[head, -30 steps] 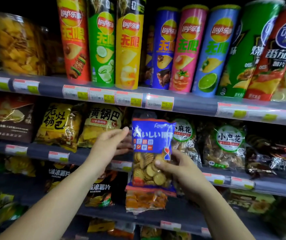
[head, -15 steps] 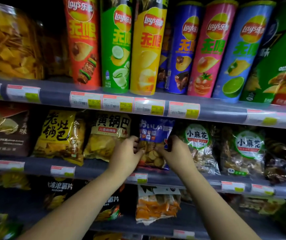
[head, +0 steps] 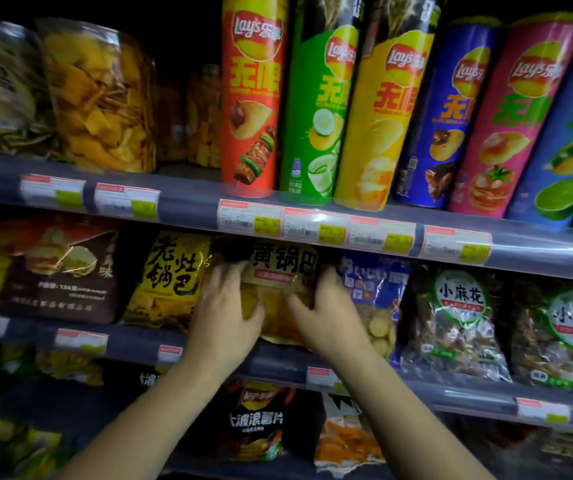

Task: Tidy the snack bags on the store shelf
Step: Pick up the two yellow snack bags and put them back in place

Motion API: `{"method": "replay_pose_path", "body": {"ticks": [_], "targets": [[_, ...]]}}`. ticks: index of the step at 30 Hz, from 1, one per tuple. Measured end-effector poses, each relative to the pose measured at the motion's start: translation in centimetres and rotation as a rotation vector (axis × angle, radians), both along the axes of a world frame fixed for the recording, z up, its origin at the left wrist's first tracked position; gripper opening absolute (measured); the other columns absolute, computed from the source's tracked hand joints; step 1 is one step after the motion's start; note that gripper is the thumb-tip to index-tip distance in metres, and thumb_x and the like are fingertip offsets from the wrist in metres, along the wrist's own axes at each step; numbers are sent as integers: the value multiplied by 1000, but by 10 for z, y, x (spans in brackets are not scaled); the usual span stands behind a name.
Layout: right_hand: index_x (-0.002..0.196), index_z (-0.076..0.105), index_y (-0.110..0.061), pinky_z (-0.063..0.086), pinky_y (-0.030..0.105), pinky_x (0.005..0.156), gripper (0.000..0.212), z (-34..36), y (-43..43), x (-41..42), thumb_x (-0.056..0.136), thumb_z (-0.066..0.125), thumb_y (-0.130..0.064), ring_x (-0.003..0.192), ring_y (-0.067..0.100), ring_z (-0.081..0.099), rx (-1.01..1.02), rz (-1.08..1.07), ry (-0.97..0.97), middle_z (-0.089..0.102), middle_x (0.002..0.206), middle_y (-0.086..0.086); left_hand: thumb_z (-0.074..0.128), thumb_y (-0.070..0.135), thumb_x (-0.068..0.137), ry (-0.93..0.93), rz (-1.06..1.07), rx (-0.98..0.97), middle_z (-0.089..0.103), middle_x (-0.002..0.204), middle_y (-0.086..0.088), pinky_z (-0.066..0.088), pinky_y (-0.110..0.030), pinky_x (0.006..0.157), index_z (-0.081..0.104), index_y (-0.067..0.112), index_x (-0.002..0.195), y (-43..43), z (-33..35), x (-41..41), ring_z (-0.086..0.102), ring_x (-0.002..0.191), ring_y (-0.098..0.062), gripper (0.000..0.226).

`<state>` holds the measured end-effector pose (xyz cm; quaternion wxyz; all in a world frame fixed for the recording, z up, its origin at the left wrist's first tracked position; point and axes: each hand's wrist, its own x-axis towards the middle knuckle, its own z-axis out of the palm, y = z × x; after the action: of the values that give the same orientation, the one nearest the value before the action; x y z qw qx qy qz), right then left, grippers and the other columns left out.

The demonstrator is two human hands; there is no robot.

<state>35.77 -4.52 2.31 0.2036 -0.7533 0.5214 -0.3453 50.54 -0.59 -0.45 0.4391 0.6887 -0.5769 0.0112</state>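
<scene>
Dim, motion-blurred, edges bowed and dark.

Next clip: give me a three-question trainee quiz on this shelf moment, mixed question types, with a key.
1. True or false: both hands rest on the blue cracker bag.
2. Which bag sits directly left of the gold rice-crust bag? A. yellow-and-black bag B. clear twist-snack bag C. dark brown chip bag
3. Fill in: the tube directly above the gold bag, between the red tube and the yellow tube, is ____.

Key: 1 false, the left hand and right hand hold the gold bag; 2 A; 3 green.
</scene>
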Motion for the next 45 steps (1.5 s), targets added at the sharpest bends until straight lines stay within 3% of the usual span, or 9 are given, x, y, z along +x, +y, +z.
{"method": "replay_pose_path", "body": {"ticks": [5, 11, 15, 25, 30, 34, 38, 43, 45], "targets": [[142, 36, 4, 45, 39, 108, 67, -10, -14, 33, 96, 62, -38, 134, 40, 52, 246, -93, -126, 53, 145, 25, 69, 28, 82, 68, -73, 65, 59, 134, -5, 46, -39, 103, 42, 20, 143, -1, -11, 11, 56, 123, -28, 67], [132, 51, -4, 51, 29, 93, 68, -3, -11, 26, 84, 78, -45, 117, 33, 67, 179, -186, -251, 69, 128, 12, 67, 29, 86, 232, -160, 0, 68, 122, 5, 51, -28, 94, 53, 26, 139, 0, -8, 23, 63, 114, -15, 55], [103, 73, -11, 62, 37, 68, 67, -2, -8, 14, 61, 85, -62, 73, 20, 73, 199, -195, -373, 79, 89, 5, 67, 25, 90, 363, -239, -65, 64, 109, 16, 48, -13, 79, 58, 27, 133, 7, -3, 29, 62, 102, -3, 44], [131, 56, -18, 63, 47, 91, 78, 5, -9, 11, 69, 84, -57, 103, 25, 76, 373, -13, -616, 75, 118, 4, 69, 17, 88, 454, -328, -105, 70, 115, 8, 45, 3, 74, 66, 21, 127, 12, 11, 30, 64, 105, -1, 40], [130, 57, -11, 66, 44, 79, 78, 13, 8, -10, 70, 88, -50, 95, 31, 80, 507, 122, -682, 78, 114, 13, 70, 20, 88, 540, -289, -151, 71, 110, 8, 51, -9, 76, 68, 21, 119, 36, 17, 32, 67, 98, -2, 30], [124, 60, -10, 63, 51, 88, 72, 0, 37, -30, 68, 86, -48, 93, 32, 80, 562, 214, -672, 81, 107, 13, 80, 49, 72, 790, -359, 95, 69, 113, 10, 52, -19, 75, 60, 29, 118, 57, 23, 27, 67, 98, -5, 54], [114, 61, -24, 64, 43, 89, 41, -17, 58, -47, 81, 81, -37, 98, 25, 79, 590, 311, -655, 81, 105, 4, 74, 29, 79, 940, -487, 268, 73, 64, 23, 49, -9, 51, 55, 33, 88, 66, 15, 11, 69, 62, 8, 21], [127, 59, -11, 59, 39, 94, 65, -37, 67, -84, 74, 87, -36, 110, 25, 76, 685, 437, -622, 79, 118, 6, 98, 43, 37, 1039, -609, 422, 79, 103, -1, 56, -31, 72, 68, 20, 110, 79, 0, 5, 76, 94, -17, 82], [130, 58, -6, 52, 51, 105, 84, -44, 69, -100, 64, 93, -43, 116, 33, 72, 700, 453, -613, 76, 123, 14, 95, 32, 46, 1074, -672, 471, 76, 115, -8, 59, -36, 79, 66, 17, 119, 85, -9, 1, 73, 105, -23, 80]]}}
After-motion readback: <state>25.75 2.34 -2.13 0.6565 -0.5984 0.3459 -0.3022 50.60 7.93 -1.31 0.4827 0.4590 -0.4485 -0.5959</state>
